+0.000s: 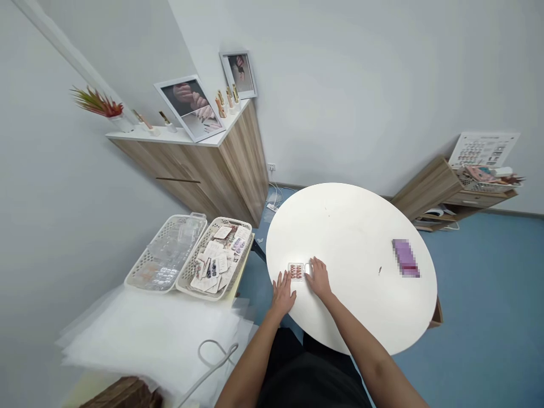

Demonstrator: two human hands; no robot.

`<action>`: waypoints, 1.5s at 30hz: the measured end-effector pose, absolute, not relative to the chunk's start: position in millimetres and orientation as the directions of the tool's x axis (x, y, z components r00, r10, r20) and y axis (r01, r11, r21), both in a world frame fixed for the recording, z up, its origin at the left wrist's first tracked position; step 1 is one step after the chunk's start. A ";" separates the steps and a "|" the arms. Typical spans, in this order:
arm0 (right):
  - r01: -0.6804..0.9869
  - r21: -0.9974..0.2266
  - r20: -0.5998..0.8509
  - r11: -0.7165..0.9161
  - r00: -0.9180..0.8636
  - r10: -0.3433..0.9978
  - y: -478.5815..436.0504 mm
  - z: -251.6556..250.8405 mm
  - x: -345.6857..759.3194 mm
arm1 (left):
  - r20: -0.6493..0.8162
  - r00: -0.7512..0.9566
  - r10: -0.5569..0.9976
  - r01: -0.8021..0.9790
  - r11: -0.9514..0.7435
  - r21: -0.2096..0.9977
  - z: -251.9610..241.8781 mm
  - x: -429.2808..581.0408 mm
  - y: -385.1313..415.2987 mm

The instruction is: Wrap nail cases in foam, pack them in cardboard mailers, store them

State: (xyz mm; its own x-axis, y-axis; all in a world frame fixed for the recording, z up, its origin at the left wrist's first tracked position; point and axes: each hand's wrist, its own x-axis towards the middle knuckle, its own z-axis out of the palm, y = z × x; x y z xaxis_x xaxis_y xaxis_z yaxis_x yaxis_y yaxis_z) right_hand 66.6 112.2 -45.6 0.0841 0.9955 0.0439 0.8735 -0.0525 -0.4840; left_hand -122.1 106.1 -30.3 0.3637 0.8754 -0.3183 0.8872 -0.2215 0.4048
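Right hand (318, 277): fingers loosely curled against right end of small clear nail case (296, 271); clamped on it or only touching, can't tell at this size. Left hand (284, 292): flat, fingers spread apart, tips just short of case's left end. Case flat between both hands, red tips inside, near close edge of round white worktop (352, 226). Purple item (406, 258) well right of right hand, same worktop. Left of left hand, off the worktop: packet basket (199, 294), then clear-case basket (147, 252) touching it. Plastic sheets (148, 328) nearer than both.
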 end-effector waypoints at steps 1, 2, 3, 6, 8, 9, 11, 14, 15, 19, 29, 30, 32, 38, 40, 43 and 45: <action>0.847 -0.517 0.053 -0.128 0.181 0.982 107.0 -50.4 72.4 | -0.322 0.364 0.874 0.887 -0.220 0.406 -29.2 -120.1 105.5; 0.814 -0.547 0.051 -0.195 0.265 0.963 101.3 -54.9 78.1 | -0.327 0.365 0.872 0.887 -0.219 0.406 -28.1 -117.7 104.7; 0.785 -0.568 0.038 -0.248 0.326 0.945 95.4 -58.9 83.2 | -0.330 0.368 0.869 0.887 -0.222 0.404 -27.1 -114.7 103.6; 0.752 -0.560 -0.049 -0.347 0.389 0.920 80.3 -65.4 94.6 | -0.335 0.391 0.857 0.885 -0.250 0.393 -25.0 -102.8 98.8; 0.750 -0.534 -0.100 -0.390 0.402 0.910 75.4 -64.6 100.4 | -0.331 0.425 0.843 0.874 -0.285 0.394 -24.8 -93.1 94.9; 0.748 -0.529 -0.110 -0.401 0.408 0.906 74.8 -63.0 103.7 | -0.329 0.443 0.834 0.866 -0.304 0.397 -25.1 -88.1 93.0; 0.741 -0.540 -0.100 -0.400 0.415 0.904 77.1 -57.6 112.2 | -0.321 0.479 0.817 0.849 -0.338 0.406 -26.1 -78.6 89.8; 0.728 -0.563 -0.054 -0.391 0.440 0.896 84.6 -45.3 128.1 | -0.310 0.521 0.795 0.826 -0.380 0.416 -26.5 -67.2 86.6; 0.726 -0.569 -0.035 -0.387 0.449 0.893 86.9 -40.1 132.8 | -0.309 0.536 0.785 0.818 -0.393 0.421 -26.1 -64.5 85.9; 0.739 -0.612 0.074 -0.283 0.410 0.909 90.3 -17.6 136.7 | -0.332 0.598 0.729 0.780 -0.436 0.449 -22.6 -60.8 82.7; 0.896 -0.431 0.047 -0.110 0.144 0.988 54.3 -14.2 92.1 | 0.007 0.673 0.740 0.633 -0.581 0.511 -12.1 -73.3 94.8; 0.915 -0.389 0.033 -0.104 0.127 0.991 48.5 -17.7 90.2 | 0.014 0.682 0.731 0.637 -0.603 0.480 -11.3 -73.4 98.0; 0.942 -0.323 0.016 -0.092 0.103 0.995 37.9 -24.6 86.7 | -0.007 0.731 0.683 0.626 -0.666 0.405 -11.3 -72.4 103.0; 0.967 -0.236 -0.041 -0.094 0.086 0.995 25.3 -36.7 75.6 | -0.104 0.786 0.609 0.611 -0.743 0.273 -21.3 -70.2 102.5; 0.969 -0.228 -0.051 -0.094 0.084 0.995 24.9 -38.1 73.9 | -0.108 0.784 0.611 0.616 -0.744 0.261 -24.9 -71.4 100.2; 0.972 -0.220 -0.048 -0.077 0.068 0.997 25.0 -38.6 75.2 | -0.110 0.775 0.622 0.627 -0.735 0.258 -27.7 -71.2 98.6; 0.975 -0.217 -0.036 -0.053 0.046 0.998 27.5 -38.1 79.4 | -0.125 0.761 0.636 0.644 -0.719 0.261 -27.2 -66.9 100.0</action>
State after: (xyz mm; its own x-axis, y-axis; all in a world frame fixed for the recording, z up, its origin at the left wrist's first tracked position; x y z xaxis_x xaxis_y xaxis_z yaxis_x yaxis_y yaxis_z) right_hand 79.4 27.5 -38.1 0.0460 0.9983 -0.0362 0.9747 -0.0528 -0.2170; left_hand -66.9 100.0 -27.2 0.7614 0.6362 -0.1246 0.6438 -0.7194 0.2608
